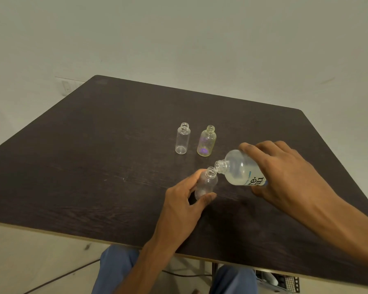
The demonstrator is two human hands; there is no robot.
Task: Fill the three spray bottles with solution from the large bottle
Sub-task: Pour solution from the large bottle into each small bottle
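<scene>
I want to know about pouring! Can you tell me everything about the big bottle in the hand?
The large bottle looks like cloudy, see-through plastic, with dark letters on a white label. It has no cap, so its threaded neck is open. The right hand grips its body and tips it sideways above the table. Its mouth sits right at the open mouth of a small clear bottle, which the left hand holds.

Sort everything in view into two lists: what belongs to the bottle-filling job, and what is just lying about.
Part of the job:
- large bottle, tilted, held by the right hand
- near small bottle, steadied by the left hand
- clear small bottle, uncapped, waiting
- yellowish small bottle, uncapped, waiting

Just there:
- dark table
- cables on the floor
- equipment under the table edge
</scene>
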